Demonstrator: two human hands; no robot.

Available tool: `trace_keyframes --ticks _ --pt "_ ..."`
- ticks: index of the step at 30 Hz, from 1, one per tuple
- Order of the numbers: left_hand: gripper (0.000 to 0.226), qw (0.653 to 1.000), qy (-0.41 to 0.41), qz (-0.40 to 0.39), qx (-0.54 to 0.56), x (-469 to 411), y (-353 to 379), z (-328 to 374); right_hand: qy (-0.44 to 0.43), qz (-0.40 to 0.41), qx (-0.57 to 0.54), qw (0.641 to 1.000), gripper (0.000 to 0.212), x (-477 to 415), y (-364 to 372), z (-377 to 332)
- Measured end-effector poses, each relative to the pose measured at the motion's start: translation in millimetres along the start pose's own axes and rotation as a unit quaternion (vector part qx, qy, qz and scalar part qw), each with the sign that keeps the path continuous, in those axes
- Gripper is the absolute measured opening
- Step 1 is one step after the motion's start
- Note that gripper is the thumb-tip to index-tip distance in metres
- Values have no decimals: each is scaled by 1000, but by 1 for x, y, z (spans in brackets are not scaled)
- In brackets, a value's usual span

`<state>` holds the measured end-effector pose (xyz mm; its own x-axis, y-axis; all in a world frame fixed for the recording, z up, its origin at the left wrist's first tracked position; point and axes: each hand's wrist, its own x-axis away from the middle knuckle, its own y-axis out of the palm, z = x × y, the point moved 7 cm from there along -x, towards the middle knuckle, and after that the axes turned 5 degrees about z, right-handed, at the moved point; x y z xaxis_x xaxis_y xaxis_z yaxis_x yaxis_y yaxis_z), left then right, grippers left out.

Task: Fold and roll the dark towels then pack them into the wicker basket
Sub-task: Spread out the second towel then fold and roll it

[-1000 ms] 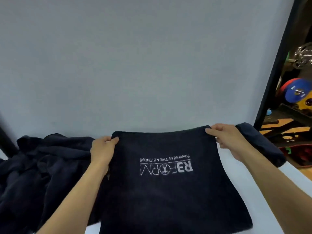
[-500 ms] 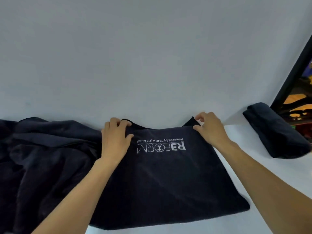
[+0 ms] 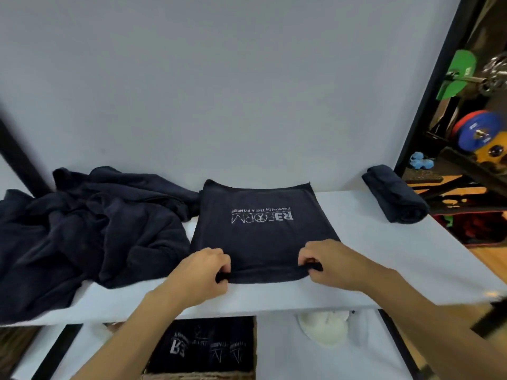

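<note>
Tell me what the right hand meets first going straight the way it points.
The folded towel whose near edge the right hand pinches; beyond it, likely the crumpled towel pile, depth unclear.

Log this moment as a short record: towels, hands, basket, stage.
towel in work: logo towel, folded flat on the white table, print upside down to the wearer
left hand: pinches the towel's near edge, left corner
right hand: pinches the near edge, right corner
waiting: pile of dark towels, unfolded, left of the logo towel
rolled: one rolled towel at the table's far right
basket: wicker basket below the table's front edge, holding packed towels
stage: probably about to roll from the near edge
</note>
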<state>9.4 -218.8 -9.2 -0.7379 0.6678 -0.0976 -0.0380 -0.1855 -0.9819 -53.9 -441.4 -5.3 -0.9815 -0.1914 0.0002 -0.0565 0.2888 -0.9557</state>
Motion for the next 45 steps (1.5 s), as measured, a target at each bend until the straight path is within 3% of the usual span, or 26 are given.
trace_keyframes --ticks 7,10,12,14,16,17,22,24,27,32,36,40,45 --pt "14 995 28 -76 59 53 9 39 12 -75 -17 997 17 57 8 -15" --pt "21 984 -12 -101 144 48 4 37 48 -106 -116 986 11 57 5 -12" --pt "23 981 -52 -36 183 27 -10 20 74 -56 -184 978 8 39 -12 3" --pt "16 981 -94 65 158 -3 -26 -11 112 40 -220 968 4 9 -34 34" --pt "8 975 -139 116 131 -35 -33 -44 166 117 -217 955 5 -26 -48 72" --pt "5 972 -162 117 121 -51 -31 -60 194 135 -211 948 7 -45 -50 89" --pt "46 966 -245 41 67 -104 3 -117 247 124 -181 944 32 -121 -34 137" --pt "46 962 -261 36 70 -109 8 -127 257 117 -190 940 40 -135 -28 143" --pt "20 953 -273 62 112 -107 -3 -131 262 133 -256 921 23 -143 -30 148" --pt "24 953 -245 125 126 -94 -24 -120 211 154 -406 876 7 -131 -49 143" --pt "26 959 -209 126 142 -84 -24 -115 183 31 -425 886 5 -122 -40 134" --pt "22 968 -167 148 115 -81 -35 -106 187 -31 -327 926 12 -128 -32 125" --pt "27 962 -179 138 155 -79 -39 -110 156 17 -283 946 8 -149 -52 108"
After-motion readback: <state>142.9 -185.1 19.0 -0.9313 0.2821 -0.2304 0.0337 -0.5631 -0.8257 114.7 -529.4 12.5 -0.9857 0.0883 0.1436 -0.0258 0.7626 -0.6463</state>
